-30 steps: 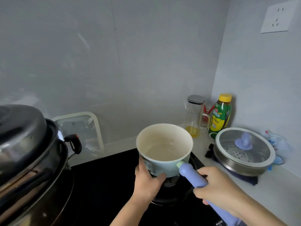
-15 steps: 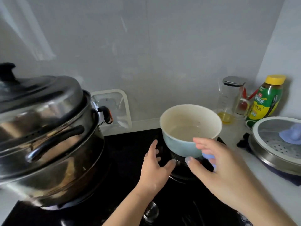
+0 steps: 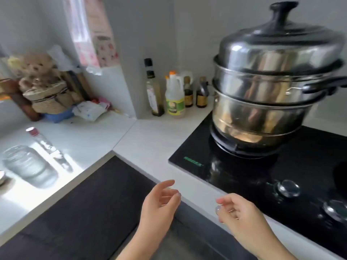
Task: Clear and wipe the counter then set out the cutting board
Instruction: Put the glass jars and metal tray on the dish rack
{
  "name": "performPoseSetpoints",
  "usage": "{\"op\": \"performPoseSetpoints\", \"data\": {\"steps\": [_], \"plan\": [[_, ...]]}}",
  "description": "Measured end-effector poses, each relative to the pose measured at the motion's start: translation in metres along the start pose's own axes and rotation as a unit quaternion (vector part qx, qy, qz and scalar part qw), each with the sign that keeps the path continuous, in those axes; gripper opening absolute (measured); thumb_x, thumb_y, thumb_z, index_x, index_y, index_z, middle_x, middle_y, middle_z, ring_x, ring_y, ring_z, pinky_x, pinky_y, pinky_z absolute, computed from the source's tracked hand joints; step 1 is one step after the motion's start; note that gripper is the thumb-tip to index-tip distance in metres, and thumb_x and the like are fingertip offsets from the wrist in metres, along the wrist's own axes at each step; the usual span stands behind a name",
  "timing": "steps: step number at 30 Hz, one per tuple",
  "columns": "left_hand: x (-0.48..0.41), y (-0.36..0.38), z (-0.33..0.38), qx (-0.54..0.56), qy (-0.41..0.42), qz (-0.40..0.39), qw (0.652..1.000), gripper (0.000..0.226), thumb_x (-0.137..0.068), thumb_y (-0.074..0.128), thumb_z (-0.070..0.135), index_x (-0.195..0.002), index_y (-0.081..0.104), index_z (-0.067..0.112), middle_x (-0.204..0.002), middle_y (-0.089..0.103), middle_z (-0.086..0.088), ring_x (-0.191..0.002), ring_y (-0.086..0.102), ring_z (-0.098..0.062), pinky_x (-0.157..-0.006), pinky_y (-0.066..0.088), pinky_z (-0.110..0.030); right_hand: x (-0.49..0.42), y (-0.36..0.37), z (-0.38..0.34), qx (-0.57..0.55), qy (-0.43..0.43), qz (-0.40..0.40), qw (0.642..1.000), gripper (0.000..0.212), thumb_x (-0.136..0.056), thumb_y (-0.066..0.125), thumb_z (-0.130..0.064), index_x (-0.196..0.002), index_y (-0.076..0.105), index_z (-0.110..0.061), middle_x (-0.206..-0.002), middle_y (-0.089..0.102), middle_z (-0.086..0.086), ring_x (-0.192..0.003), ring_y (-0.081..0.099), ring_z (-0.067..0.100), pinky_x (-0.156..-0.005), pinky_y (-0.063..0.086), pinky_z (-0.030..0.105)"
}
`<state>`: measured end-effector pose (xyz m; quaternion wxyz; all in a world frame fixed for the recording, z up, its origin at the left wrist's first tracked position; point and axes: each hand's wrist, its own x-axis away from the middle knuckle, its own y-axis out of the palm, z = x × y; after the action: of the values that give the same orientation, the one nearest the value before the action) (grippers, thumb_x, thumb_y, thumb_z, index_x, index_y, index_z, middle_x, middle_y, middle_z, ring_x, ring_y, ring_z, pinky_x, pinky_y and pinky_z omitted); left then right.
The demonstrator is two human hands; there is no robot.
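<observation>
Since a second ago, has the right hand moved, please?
Yes: the right hand drew left and back, from right of the steel steamer pot to the white counter's front edge.

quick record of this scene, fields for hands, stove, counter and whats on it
left hand: open, holds nothing, in front of the counter edge
right hand: open, holds nothing, by the stove's front
stove: black glass top, knobs at the front
steamer: steel, stacked, lidded, on a burner
bottles: several, upright, back corner left of the stove
counter: white, L-shaped
left stretch: glass jar, teddy bear
</observation>
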<state>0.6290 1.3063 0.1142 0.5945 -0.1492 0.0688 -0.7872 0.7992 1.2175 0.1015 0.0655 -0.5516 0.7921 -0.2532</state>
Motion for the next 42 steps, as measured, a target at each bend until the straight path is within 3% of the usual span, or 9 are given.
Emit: {"op": "performPoseSetpoints", "data": {"steps": [3,8,16,21,26,29,32,36,42], "plan": [[0.026,-0.102,-0.044,-0.009,-0.066,0.086,0.994,0.026,-0.08,0.063,0.018,-0.102,0.061,0.032,-0.091,0.068,0.006,-0.08,0.064,-0.004,-0.047,0.043,-0.004,0.007,0.084,-0.035,0.017,-0.003,-0.086,0.996,0.009,-0.08,0.065,-0.023,-0.081,0.064,-0.031,-0.08,0.071,-0.007,-0.075,0.068,0.009,-0.072,0.05,0.02],[0.074,-0.228,-0.107,-0.007,-0.161,0.187,0.969,0.03,-0.078,0.068,0.012,-0.107,0.061,0.018,-0.088,0.068,-0.001,-0.079,0.063,-0.008,-0.063,0.046,-0.013,0.027,0.201,-0.078,0.052,-0.011,-0.182,0.982,0.017,-0.069,0.071,-0.019,-0.068,0.065,-0.034,-0.063,0.071,-0.007,-0.053,0.059,-0.004,-0.056,0.042,0.002],[0.057,-0.292,-0.138,0.033,-0.196,0.281,0.939,0.054,-0.069,0.076,0.015,-0.115,0.05,0.025,-0.098,0.062,-0.002,-0.093,0.062,-0.02,-0.089,0.047,-0.032,-0.032,0.275,-0.13,0.081,-0.061,-0.224,0.969,0.014,-0.069,0.074,-0.024,-0.072,0.066,-0.035,-0.071,0.073,-0.008,-0.065,0.064,-0.007,-0.059,0.043,0.005],[0.008,-0.327,-0.151,0.04,-0.192,0.31,0.93,0.051,-0.068,0.077,0.009,-0.113,0.054,0.022,-0.093,0.062,-0.003,-0.089,0.062,-0.019,-0.082,0.047,-0.027,-0.114,0.317,-0.163,0.055,-0.104,-0.231,0.966,0.014,-0.073,0.073,-0.022,-0.08,0.066,-0.032,-0.076,0.073,-0.01,-0.077,0.065,-0.002,-0.066,0.041,0.009],[-0.063,-0.354,-0.142,0.01,-0.194,0.298,0.935,0.044,-0.078,0.068,0.008,-0.119,0.052,0.015,-0.094,0.056,-0.004,-0.085,0.056,-0.018,-0.066,0.041,-0.015,-0.197,0.359,-0.197,0.039,-0.131,-0.206,0.969,0.014,-0.075,0.072,-0.018,-0.081,0.063,-0.028,-0.08,0.069,-0.011,-0.081,0.063,0.0,-0.058,0.042,0.007],[-0.108,-0.364,-0.129,-0.045,-0.126,0.338,0.931,0.068,-0.063,0.078,0.017,-0.122,0.044,0.029,-0.107,0.054,0.006,-0.094,0.052,-0.003,-0.069,0.038,-0.012,-0.241,0.385,-0.224,0.054,-0.182,-0.149,0.97,0.023,-0.074,0.072,-0.014,-0.095,0.064,-0.018,-0.09,0.067,0.0,-0.081,0.061,0.013,-0.065,0.046,0.011],[-0.151,-0.379,-0.117,-0.069,-0.084,0.337,0.935,0.074,-0.068,0.076,0.017,-0.128,0.037,0.032,-0.118,0.047,0.008,-0.101,0.047,0.002,-0.073,0.037,-0.01,-0.272,0.416,-0.258,0.061,-0.19,-0.146,0.969,0.043,-0.074,0.072,-0.017,-0.114,0.056,-0.012,-0.104,0.058,0.005,-0.093,0.055,0.019,-0.085,0.047,0.033],[-0.193,-0.402,-0.112,-0.086,-0.039,0.322,0.942,0.073,-0.072,0.073,0.027,-0.131,0.032,0.036,-0.127,0.039,0.012,-0.112,0.043,-0.003,-0.095,0.039,-0.022,-0.288,0.454,-0.286,0.087,-0.181,-0.141,0.969,0.045,-0.074,0.073,-0.023,-0.112,0.053,-0.011,-0.106,0.058,0.008,-0.102,0.054,0.027,-0.081,0.041,0.031],[-0.217,-0.428,-0.125,-0.214,-0.022,0.173,0.961,0.037,-0.068,0.073,0.038,-0.099,0.06,0.023,-0.138,0.032,0.002,-0.122,0.04,-0.012,-0.095,0.032,-0.014,-0.296,0.46,-0.299,0.117,-0.155,-0.119,0.974,0.023,-0.08,0.067,-0.02,-0.099,0.061,-0.007,-0.1,0.066,0.015,-0.089,0.057,0.029,-0.073,0.04,0.033]]}}
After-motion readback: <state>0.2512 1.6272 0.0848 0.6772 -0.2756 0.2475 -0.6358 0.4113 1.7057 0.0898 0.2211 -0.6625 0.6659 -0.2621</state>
